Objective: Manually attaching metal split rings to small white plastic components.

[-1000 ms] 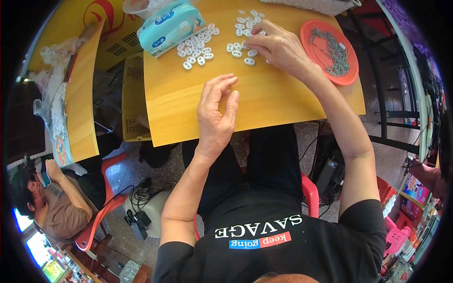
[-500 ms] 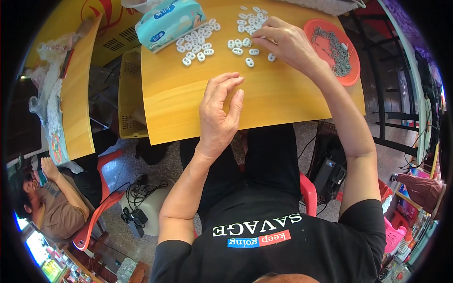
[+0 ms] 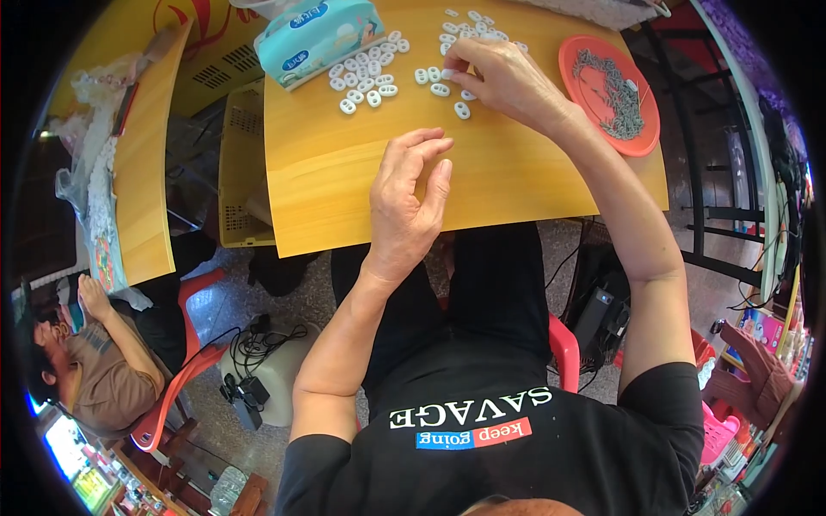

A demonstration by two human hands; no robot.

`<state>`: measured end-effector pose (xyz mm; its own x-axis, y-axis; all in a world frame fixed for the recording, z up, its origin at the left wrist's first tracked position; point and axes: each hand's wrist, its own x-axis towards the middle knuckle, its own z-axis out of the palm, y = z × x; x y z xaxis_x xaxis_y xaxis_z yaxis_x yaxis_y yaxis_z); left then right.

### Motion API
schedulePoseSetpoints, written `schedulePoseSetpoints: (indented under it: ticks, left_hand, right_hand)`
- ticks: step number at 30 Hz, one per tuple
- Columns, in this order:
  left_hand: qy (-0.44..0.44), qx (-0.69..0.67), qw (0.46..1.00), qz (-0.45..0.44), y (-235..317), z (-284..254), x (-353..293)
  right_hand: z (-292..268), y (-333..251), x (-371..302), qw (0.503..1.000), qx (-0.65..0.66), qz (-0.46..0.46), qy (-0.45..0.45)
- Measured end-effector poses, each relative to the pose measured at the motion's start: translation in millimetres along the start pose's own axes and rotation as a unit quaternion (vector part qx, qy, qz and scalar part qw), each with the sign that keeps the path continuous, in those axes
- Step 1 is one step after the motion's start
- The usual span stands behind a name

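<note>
Small white oval plastic pieces [image 3: 372, 99], each with two holes, lie in loose groups across the yellow wooden table. My right hand [image 3: 508, 79] reaches over the far group, its thumb and index finger closed on one white two-hole piece [image 3: 448, 75], partly hidden by the fingertips. Just beside that hand lie a few single pieces [image 3: 462, 110]. Nearer the front edge, my left hand [image 3: 408, 196] hovers above the table, fingers curved and thumb apart, holding nothing that I can see. Beyond the right hand, more pieces [image 3: 475, 27] are partly covered by it.
A red plastic plate [image 3: 571, 64] of small grey metal parts sits at the table's right. A blue tissue pack [image 3: 320, 43] stands at the far left. Another person [image 3: 112, 361] sits left, by a second table [image 3: 142, 172]. A yellow crate [image 3: 243, 163] stands between the tables.
My right hand has shifted left, from the far group to a piece among the middle ones. My left hand stays nearly in place. The view has shifted slightly.
</note>
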<state>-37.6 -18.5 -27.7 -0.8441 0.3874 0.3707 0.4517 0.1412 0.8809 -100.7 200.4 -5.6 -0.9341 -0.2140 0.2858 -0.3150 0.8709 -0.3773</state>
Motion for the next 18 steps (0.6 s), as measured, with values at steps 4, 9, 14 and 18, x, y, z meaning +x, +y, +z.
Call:
schedulePoseSetpoints:
  ticks: [4, 9, 14, 18]
  left_hand:
    - [0.001, -0.003, 1.000, -0.006, -1, 0, -1]
    - [0.002, -0.005, 1.000, -0.002, -2, 2, -1]
    - [0.019, -0.054, 0.997, -0.044, 4, 3, -2]
    - [0.037, -0.110, 0.991, -0.073, 9, 10, -3]
  right_hand:
    - [-6, -5, -2, 0.992, 0.111, 0.055, 0.008]
    - [-15, 0, -9, 0.974, 0.181, 0.134, 0.020]
    - [-28, -23, -34, 0.854, 0.471, 0.222, 0.009]
    - [-21, -41, -59, 0.737, 0.627, 0.253, 0.011]
